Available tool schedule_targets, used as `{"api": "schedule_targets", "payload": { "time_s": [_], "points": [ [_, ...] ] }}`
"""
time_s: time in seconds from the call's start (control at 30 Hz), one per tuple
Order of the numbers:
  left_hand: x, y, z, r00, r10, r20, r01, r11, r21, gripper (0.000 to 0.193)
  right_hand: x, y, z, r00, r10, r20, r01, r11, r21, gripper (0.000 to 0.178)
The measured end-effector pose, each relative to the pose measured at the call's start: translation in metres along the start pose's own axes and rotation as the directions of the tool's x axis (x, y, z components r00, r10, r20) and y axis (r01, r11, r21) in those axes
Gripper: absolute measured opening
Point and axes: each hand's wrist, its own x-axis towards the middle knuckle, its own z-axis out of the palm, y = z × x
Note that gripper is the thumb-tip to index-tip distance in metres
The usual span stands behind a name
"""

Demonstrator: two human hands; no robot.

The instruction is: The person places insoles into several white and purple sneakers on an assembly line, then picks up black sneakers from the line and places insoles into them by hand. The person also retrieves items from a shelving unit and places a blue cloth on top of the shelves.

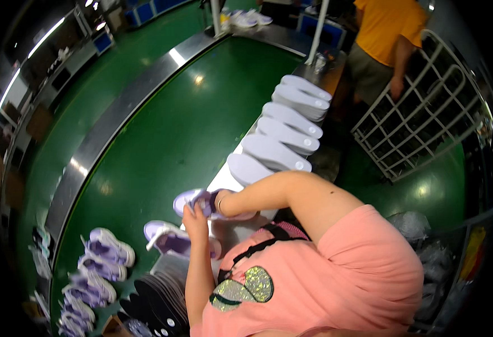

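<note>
A lavender sneaker (182,202) with a pale sole is held in front of my body at the belt's near edge. My left hand (196,218) is closed on its upper around the tongue and opening. My right hand (223,201), with a bracelet at the wrist, reaches into the opening from the right, and its fingers are hidden there. Just nearer to me lies a second lavender sneaker (173,241), its laces loose and its opening facing up. To the right of the held shoe, stacks of white insoles (277,151) line a white ledge.
Several lavender sneakers (105,255) stand in a row on the green belt (168,123) at left. Black insoles (155,300) are stacked near my left forearm. A person in an orange shirt (390,31) stands by a wire-mesh cart (421,112) at far right. Metal edging (103,135) bounds the belt.
</note>
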Motion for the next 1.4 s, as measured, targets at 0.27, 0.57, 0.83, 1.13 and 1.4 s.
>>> {"api": "schedule_targets", "payload": {
  "time_s": [0.27,0.57,0.83,1.13,1.4],
  "points": [
    [-0.001,0.007,-0.002,0.998,0.043,-0.05,-0.046,0.997,-0.064,0.017,-0.032,0.011,-0.026,0.998,0.006,0.059,-0.032,0.897,0.44,0.041],
    [-0.003,0.002,-0.002,1.0,0.019,-0.022,-0.019,1.0,0.01,0.017,-0.07,-0.003,-0.009,0.988,-0.123,-0.095,0.155,0.778,0.608,0.052],
    [0.012,-0.011,0.001,1.0,0.004,-0.019,-0.007,0.986,-0.164,0.022,-0.123,-0.004,-0.087,0.995,-0.052,-0.086,0.099,0.667,0.739,0.031],
    [0.008,-0.031,0.005,0.989,-0.144,0.046,0.15,0.968,-0.199,0.025,-0.099,0.006,-0.076,0.92,-0.144,0.365,-0.079,0.843,0.532,0.027],
    [-0.01,-0.017,-0.01,0.942,-0.247,0.226,0.325,0.832,-0.45,0.033,-0.12,0.001,-0.074,0.999,0.009,-0.045,0.02,0.794,0.608,0.028]
  ]
}}
